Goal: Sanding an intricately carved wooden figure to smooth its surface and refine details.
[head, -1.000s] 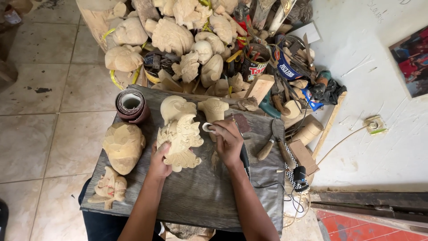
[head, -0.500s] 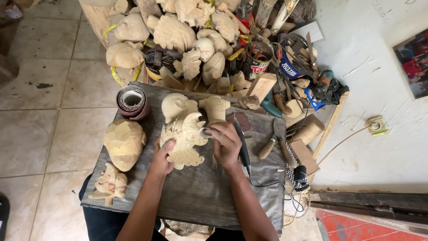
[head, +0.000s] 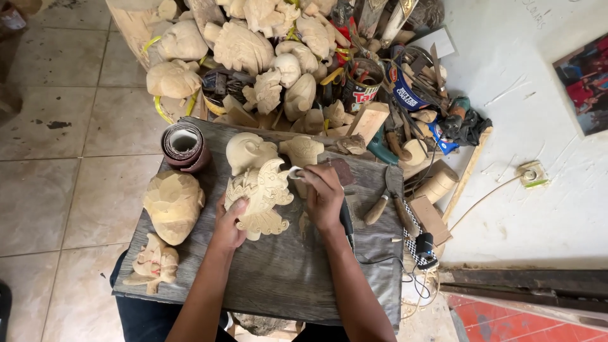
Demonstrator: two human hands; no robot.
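Observation:
On the dark wooden board [head: 285, 272] lies a pale, finely carved wooden mask [head: 261, 197]. My left hand [head: 229, 221] grips its lower left edge and holds it flat. My right hand [head: 324, 195] is closed around a hand-held rotary tool whose black body and cord [head: 347, 223] run back under my wrist. The tool's tip [head: 295, 172] touches the carving's upper right edge.
A sandpaper roll [head: 183, 145] sits at the board's far left corner. Other carvings [head: 172, 204] rest on the left, and two more [head: 250, 151] behind the work. Chisels [head: 380, 202] lie to the right. A heap of carved heads, cans and tools [head: 297, 57] crowds the far side.
My right hand has shifted the tool tip a little along the carving's upper right edge. My left hand has slid slightly on the mask. The view has drifted a bit.

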